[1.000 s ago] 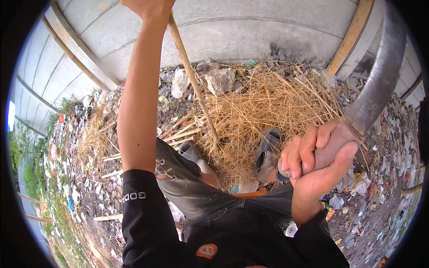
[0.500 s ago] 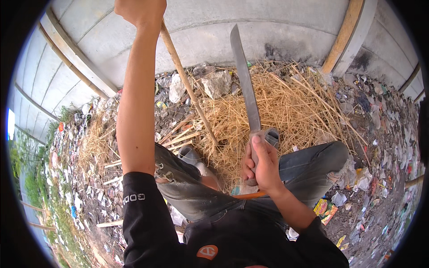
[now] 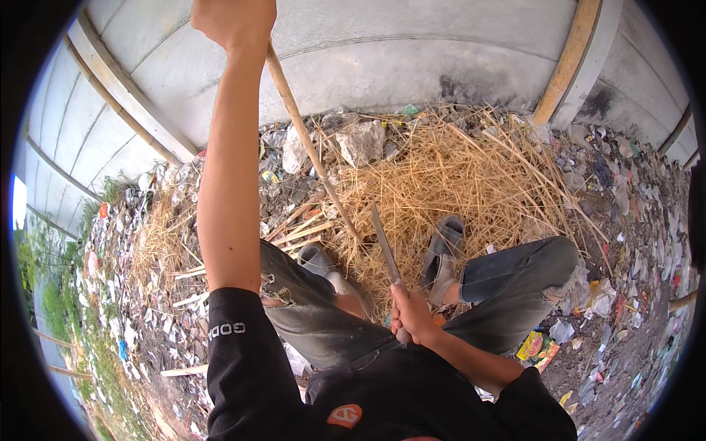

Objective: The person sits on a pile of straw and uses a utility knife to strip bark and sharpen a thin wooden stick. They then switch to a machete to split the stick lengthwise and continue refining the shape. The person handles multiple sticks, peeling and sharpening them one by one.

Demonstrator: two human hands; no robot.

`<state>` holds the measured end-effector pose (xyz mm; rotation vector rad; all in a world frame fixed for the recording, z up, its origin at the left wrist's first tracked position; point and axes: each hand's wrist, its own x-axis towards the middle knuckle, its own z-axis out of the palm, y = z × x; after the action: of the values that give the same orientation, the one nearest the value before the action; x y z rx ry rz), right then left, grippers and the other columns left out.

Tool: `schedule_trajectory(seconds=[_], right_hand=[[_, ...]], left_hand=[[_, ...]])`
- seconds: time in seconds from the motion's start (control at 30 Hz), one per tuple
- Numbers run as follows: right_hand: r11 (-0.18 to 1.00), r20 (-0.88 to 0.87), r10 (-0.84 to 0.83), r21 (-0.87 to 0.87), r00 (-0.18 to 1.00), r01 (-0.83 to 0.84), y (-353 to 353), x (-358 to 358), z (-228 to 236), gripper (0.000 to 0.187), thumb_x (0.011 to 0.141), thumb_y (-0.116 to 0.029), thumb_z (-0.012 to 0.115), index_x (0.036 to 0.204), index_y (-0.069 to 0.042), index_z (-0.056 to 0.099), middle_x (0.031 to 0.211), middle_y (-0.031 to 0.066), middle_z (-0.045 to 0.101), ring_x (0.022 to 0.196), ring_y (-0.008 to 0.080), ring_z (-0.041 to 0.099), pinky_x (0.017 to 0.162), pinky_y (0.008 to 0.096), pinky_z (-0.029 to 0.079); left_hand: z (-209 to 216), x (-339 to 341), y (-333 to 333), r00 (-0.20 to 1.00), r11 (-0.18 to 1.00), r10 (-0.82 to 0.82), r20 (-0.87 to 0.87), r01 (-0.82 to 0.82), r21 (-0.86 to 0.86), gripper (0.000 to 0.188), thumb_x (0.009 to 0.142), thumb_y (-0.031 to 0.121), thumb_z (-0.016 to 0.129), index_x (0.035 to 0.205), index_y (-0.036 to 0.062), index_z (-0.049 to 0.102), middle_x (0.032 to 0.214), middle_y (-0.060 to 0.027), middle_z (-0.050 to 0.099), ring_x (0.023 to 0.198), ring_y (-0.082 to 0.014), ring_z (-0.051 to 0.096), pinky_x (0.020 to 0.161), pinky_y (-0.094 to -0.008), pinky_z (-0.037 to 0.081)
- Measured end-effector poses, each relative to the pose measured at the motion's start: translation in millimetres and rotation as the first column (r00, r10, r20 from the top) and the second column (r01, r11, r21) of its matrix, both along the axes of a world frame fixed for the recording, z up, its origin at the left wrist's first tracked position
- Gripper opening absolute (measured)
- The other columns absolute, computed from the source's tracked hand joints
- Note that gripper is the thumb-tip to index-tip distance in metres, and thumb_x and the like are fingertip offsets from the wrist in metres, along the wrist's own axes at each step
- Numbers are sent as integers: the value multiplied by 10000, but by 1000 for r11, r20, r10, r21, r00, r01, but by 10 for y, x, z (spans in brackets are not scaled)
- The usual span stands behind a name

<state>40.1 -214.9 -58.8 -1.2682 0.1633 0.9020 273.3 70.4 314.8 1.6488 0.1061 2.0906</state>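
Note:
My left arm stretches up to the top edge, where my left hand [image 3: 235, 22] is closed round the upper part of a wooden stick [image 3: 305, 136]. The stick slants down to the right, its lower end resting in a pile of dry straw-like shavings [image 3: 471, 180]. Low in front of my body, my right hand [image 3: 415, 316] grips a machete [image 3: 384, 242] by its handle. Its blade points up and slightly left, over the shavings, with the tip just right of the stick's lower end and apart from it as far as I can see.
My legs in torn jeans [image 3: 507, 294] are spread, with a grey shoe [image 3: 445, 246] beside the blade. Several split strips [image 3: 301, 234] lie left of the stick. A pale stone [image 3: 360, 143] sits by the concrete wall [image 3: 368, 70]; litter [image 3: 632, 242] covers the ground around.
My right hand has come down toward my lap, swinging the machete blade from high up to low, near the stick's lower end. My left hand and the stick have hardly moved.

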Motion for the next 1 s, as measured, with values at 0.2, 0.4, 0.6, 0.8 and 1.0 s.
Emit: schedule_trajectory(seconds=[0.2, 0.4, 0.6, 0.8, 1.0], right_hand=[[929, 403, -274, 345, 873, 132, -27, 554, 1564, 435, 1100, -382, 447, 793, -76, 485, 602, 5, 485, 431, 79, 472, 429, 268, 449], [727, 649, -631, 686, 425, 30, 305, 493, 1762, 493, 1040, -547, 472, 944, -63, 465, 590, 24, 440, 427, 113, 423, 420, 282, 414], [999, -155, -41, -38, 987, 35, 192, -47, -191, 378, 1032, -402, 611, 879, -65, 535, 622, 7, 515, 466, 98, 496, 448, 280, 423], [987, 114, -144, -56, 983, 151, -138, 309, -218, 417, 1044, -416, 580, 797, -85, 518, 613, -7, 477, 446, 99, 489, 450, 304, 473], [937, 381, -313, 272, 870, 219, -20, 781, 1038, 391, 1067, -361, 552, 825, -56, 526, 547, -3, 487, 430, 86, 515, 422, 264, 445]], left_hand=[[1, -77, 209, 998, 997, 62, 21, -63, 48, 118, 691, 86, 640, 783, 29, 594, 639, -118, 575, 596, -254, 546, 606, -396, 455], [-24, -176, 166, 998, 998, 62, -4, -62, 13, 128, 686, 82, 640, 796, 27, 603, 645, -117, 587, 602, -245, 555, 607, -387, 459], [-32, -73, 163, 995, 996, -90, -44, 89, -19, 213, 776, 166, 740, 764, 4, 602, 636, -55, 628, 575, -129, 560, 571, -293, 468], [-36, -164, 418, 928, 908, -368, -60, 344, -240, 178, 758, 96, 735, 855, -32, 657, 657, -61, 624, 550, -125, 543, 528, -280, 415], [-379, -416, 413, 621, 605, -782, -56, 734, -307, 423, 968, 358, 575, 961, -51, 679, 616, -59, 553, 538, -143, 481, 515, -260, 336]])
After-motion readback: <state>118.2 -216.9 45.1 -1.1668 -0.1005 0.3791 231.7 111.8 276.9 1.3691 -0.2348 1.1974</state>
